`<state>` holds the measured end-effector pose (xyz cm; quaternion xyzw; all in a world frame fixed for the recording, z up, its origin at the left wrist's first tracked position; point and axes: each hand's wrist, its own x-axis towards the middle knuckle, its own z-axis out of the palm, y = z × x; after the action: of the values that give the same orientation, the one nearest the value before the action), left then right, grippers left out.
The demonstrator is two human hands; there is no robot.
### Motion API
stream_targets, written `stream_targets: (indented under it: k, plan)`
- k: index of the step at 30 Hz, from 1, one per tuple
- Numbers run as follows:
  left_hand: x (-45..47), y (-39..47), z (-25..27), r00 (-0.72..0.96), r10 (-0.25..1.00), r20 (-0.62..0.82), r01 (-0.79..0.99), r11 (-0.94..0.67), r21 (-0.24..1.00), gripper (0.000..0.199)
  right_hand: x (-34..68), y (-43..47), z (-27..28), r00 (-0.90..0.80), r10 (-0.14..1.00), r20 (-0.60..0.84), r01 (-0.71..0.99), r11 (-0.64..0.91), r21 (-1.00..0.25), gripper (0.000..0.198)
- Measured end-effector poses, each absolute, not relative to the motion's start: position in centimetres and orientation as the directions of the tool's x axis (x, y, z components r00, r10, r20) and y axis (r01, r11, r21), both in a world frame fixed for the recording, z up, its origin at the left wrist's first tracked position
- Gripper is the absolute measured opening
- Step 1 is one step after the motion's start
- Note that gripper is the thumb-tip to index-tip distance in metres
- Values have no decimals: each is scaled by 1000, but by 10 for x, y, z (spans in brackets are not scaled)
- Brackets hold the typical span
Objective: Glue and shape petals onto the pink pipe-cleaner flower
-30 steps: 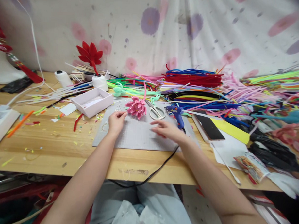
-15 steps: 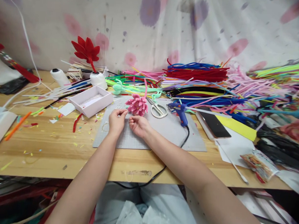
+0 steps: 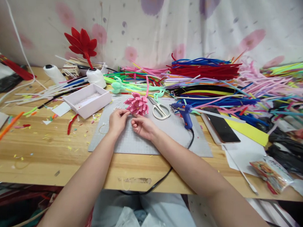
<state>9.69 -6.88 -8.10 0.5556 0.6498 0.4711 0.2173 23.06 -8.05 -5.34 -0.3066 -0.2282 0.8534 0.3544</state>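
Observation:
Over the grey cutting mat (image 3: 108,143), my left hand (image 3: 117,120) is closed in a pinch, and whatever its fingertips hold is too small to make out. Close beside it my right hand (image 3: 143,127) has its fingers curled, palm turned partly up; I cannot see what, if anything, is in them. Just beyond both hands lies a pink flower (image 3: 137,104) of fuzzy stems, its pink stalk pointing away. Scissors (image 3: 161,111) rest to its right, and a blue glue gun (image 3: 185,115) lies farther right. Tiny pale beads are scattered on the mat left of the flower.
A white box (image 3: 88,101) with small beads stands at left, near white thread spools (image 3: 96,78) and a red flower (image 3: 81,43). Bundles of fuzzy stems (image 3: 205,70) fill the back. A phone (image 3: 222,127) lies at right. The glue gun's black cord (image 3: 161,180) crosses the table's front edge.
The view has shifted slightly. My hands stay close together in front of the pink flower, still closed, with little visible change in their grip.

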Motion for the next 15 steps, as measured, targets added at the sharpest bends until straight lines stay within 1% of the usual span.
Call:
stream_targets:
  k: [7,15]
  plan:
    - [97,-70,-80,-313,914,257,528,-57,848,15,229,-79,-57,-584,739,-334,-458,-641,-616,19]
    - [99,-72,-76,-353,909,221,509,-11,861,13,228,-80,-57,-583,748,-318,-456,-625,-634,19]
